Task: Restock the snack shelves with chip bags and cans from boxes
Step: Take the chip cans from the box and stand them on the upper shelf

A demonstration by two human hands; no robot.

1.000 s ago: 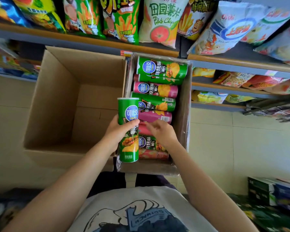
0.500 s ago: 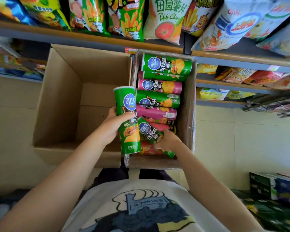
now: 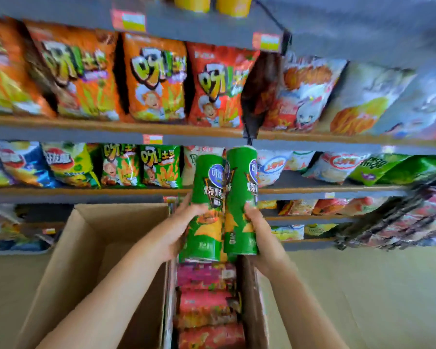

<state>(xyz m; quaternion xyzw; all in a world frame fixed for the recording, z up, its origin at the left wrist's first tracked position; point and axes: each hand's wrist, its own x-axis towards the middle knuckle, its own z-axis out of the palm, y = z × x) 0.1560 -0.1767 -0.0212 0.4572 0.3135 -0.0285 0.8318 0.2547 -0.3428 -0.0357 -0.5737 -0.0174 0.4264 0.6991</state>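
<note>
Two green cans, lifted mid-frame: slip risk.
One green can (image 3: 207,210) is gripped by the left hand (image 3: 179,227), another green can (image 3: 241,205) by the right hand (image 3: 258,230); touching cans could be knocked loose.

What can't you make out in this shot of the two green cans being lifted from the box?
- Head view: the small print on the left green can and right green can is smeared by motion blur.
- The left hand and right hand cover part of each can, and their fingers sit behind the cans.
- The narrow box of pink cans runs off the bottom edge, so its count is unknown.
- The yellow cans are cut by the top edge.
</note>
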